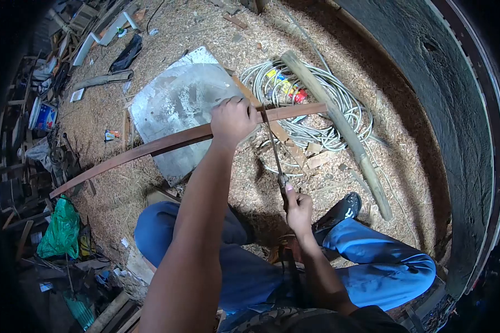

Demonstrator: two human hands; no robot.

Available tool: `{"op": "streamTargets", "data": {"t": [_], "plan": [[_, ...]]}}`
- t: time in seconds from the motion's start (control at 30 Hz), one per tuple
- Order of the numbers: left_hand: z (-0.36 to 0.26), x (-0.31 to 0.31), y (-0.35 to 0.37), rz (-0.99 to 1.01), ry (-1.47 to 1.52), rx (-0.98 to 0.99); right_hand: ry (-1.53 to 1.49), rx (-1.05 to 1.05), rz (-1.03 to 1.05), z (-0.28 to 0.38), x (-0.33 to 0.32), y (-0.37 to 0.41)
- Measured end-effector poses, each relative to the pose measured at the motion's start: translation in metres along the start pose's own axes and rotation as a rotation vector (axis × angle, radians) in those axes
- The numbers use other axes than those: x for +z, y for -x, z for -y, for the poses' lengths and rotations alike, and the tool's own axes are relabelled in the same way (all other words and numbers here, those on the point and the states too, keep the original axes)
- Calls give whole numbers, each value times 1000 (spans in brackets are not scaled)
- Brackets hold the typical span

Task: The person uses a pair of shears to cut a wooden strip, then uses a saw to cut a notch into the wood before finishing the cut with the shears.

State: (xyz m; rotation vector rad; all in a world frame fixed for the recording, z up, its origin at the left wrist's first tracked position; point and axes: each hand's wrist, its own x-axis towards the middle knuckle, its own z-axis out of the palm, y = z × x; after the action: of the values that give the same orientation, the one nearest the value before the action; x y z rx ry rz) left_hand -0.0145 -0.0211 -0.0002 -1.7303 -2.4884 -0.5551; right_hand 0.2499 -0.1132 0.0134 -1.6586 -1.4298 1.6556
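A long, thin reddish-brown wooden strip (132, 154) runs across the view from lower left to upper right. My left hand (233, 120) is wrapped round it near the middle, above a worn grey metal sheet (190, 94). In my right hand (298, 211) is the handle of a narrow saw-like blade (274, 145). The blade reaches up to the strip and crosses it just right of my left hand. My right fingers are closed round the handle. The strip's right end lies by a round wooden pole (345, 130).
Coiled pale cable (356, 105) lies on the shavings-covered floor (239, 188) under the pole. A dark curved wall (428, 72) stands at the right. At the left are scrap wood and a green plastic bag (61, 230). My bent legs are below.
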Motion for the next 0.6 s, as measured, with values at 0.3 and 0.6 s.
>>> {"op": "streamTargets", "data": {"t": [0.3, 0.6], "plan": [[-6, 1, -4, 120, -82, -127, -31, 81, 10, -11, -1, -3], [-7, 3, -3, 71, -88, -110, -1, -49, -18, 2, 20, -36]]}}
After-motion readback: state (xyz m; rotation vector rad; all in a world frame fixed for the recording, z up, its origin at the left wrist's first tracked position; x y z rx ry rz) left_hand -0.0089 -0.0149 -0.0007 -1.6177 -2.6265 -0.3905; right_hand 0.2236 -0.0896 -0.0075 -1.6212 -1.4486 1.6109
